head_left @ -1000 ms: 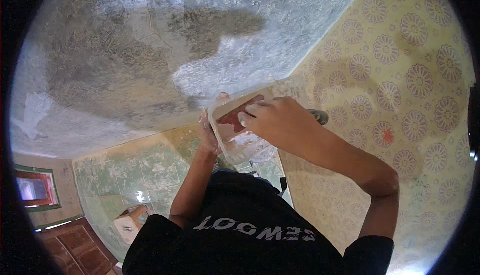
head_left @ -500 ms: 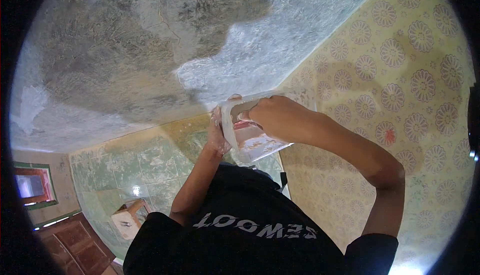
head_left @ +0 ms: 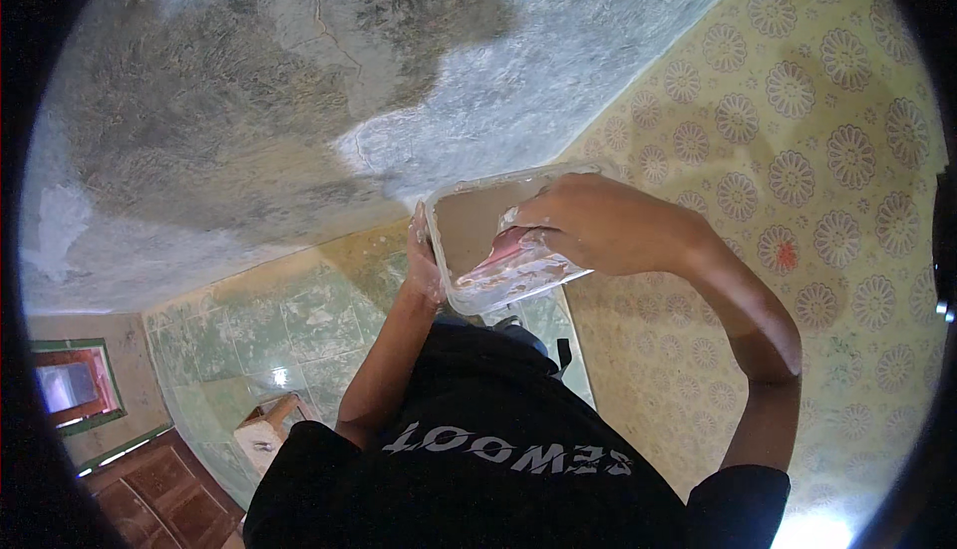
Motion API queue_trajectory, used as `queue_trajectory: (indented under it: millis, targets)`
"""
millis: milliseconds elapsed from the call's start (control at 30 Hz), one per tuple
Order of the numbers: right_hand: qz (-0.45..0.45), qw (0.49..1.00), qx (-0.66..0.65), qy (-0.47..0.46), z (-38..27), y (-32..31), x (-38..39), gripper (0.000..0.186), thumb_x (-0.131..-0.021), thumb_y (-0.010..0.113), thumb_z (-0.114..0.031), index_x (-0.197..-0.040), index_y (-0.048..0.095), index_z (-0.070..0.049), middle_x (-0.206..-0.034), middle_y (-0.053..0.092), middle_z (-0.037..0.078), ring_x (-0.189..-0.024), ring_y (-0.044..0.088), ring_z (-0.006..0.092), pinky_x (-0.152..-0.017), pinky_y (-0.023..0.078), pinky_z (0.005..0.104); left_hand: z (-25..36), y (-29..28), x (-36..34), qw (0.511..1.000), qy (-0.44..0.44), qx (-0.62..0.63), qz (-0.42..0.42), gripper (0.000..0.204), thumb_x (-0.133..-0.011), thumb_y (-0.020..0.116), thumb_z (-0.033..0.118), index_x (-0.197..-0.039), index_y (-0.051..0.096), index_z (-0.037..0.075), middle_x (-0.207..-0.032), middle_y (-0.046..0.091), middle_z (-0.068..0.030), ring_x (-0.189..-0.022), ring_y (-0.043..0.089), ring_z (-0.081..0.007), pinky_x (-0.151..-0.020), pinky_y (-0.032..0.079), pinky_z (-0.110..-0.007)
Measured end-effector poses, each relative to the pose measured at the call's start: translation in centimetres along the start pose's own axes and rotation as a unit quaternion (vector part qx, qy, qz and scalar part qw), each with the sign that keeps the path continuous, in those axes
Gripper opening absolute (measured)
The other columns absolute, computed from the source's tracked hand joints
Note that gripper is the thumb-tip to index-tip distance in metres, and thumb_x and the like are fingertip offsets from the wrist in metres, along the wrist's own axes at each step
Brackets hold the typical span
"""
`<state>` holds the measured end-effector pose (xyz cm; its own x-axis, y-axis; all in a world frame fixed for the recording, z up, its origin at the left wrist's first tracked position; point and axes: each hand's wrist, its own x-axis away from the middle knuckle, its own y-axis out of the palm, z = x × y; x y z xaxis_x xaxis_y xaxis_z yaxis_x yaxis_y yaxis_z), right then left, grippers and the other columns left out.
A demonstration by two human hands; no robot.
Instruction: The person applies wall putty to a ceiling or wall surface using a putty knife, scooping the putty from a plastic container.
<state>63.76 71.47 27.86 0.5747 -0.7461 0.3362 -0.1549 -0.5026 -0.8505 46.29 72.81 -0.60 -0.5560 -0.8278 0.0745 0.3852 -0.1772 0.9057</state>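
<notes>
A translucent rectangular tub [head_left: 464,205] of pale brown-grey paste is held up in front of my torso. My left hand [head_left: 425,260], smeared with white, grips its left side, fingers wrapped against the wall of the tub. My right hand [head_left: 583,220] is inside the tub's right part, closed on a red flat scraper [head_left: 508,250] angled down toward the near left corner. White residue streaks the lower part of the tub and my right fingertips.
A grey plastered wall [head_left: 249,100] with a crack and damp patches is ahead. A yellow flower-patterned wall [head_left: 817,200] is at the right. Below lie a dusty green tiled floor [head_left: 219,340] and a wooden box [head_left: 264,429]. A small window [head_left: 70,379] and brown door [head_left: 150,489] are at the left.
My right hand and the scraper have moved right and turned within the tub, exposing more paste. The tub has tilted and shifted slightly; my left hand keeps hold of its side.
</notes>
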Motion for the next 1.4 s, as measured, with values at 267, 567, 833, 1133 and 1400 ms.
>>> queue_trajectory:
  millis: [267,567,833,1133,1400]
  targets:
    - [0.039,0.994,-0.078,-0.064,-0.6,-1.6,0.3,0.023,-0.089,0.053,-0.012,-0.105,0.065,-0.001,-0.096,0.066,0.025,-0.094,0.062,0.0412,-0.084,0.046,0.0477,0.9,1.7,1.8,0.998,0.017,0.032,0.055,0.069,-0.095,0.034,0.06,-0.135,0.048,0.004,-0.129,0.056,-0.0153,-0.114,0.057,-0.0294,-0.098,0.048,-0.043]
    - [0.054,0.992,0.057,-0.094,0.8,-0.3,1.2,0.02,-0.085,0.059,-0.015,-0.099,0.07,-0.006,-0.09,0.069,0.018,-0.085,0.067,0.0356,-0.078,0.052,0.0426,-0.9,4.9,3.3,0.99,0.029,0.063,0.123,0.07,-0.093,0.035,0.061,-0.134,0.049,0.005,-0.128,0.056,-0.0165,-0.113,0.058,-0.0303,-0.096,0.049,-0.044]
    - [0.012,0.966,0.223,-0.131,3.5,4.5,3.8,0.018,-0.081,0.061,-0.009,-0.095,0.07,-0.007,-0.087,0.069,0.016,-0.083,0.068,0.0306,-0.072,0.054,0.0394,-6.6,6.6,2.9,0.969,0.17,-0.18,0.021,0.073,-0.093,0.033,0.062,-0.137,0.046,0.006,-0.132,0.054,-0.018,-0.117,0.055,-0.035,-0.099,0.046,-0.049]
    - [-0.071,0.984,0.083,-0.143,7.3,3.8,8.3,0.028,-0.082,0.056,-0.003,-0.108,0.067,-0.003,-0.096,0.067,0.022,-0.095,0.064,0.0362,-0.085,0.049,0.0431,-14.1,6.0,1.5,0.989,0.077,0.125,0.02,0.064,-0.096,0.034,0.054,-0.136,0.046,0.005,-0.133,0.052,-0.0171,-0.118,0.054,-0.0331,-0.1,0.044,-0.049]
    - [-0.119,0.985,0.039,-0.119,8.9,3.4,10.0,0.028,-0.085,0.056,-0.005,-0.112,0.064,0.0,-0.099,0.066,0.023,-0.094,0.063,0.038,-0.085,0.047,0.0445,-16.9,9.6,1.5,0.988,0.098,0.112,0.042,0.062,-0.096,0.038,0.052,-0.134,0.047,0.004,-0.132,0.053,-0.0166,-0.116,0.054,-0.0329,-0.1,0.045,-0.047]
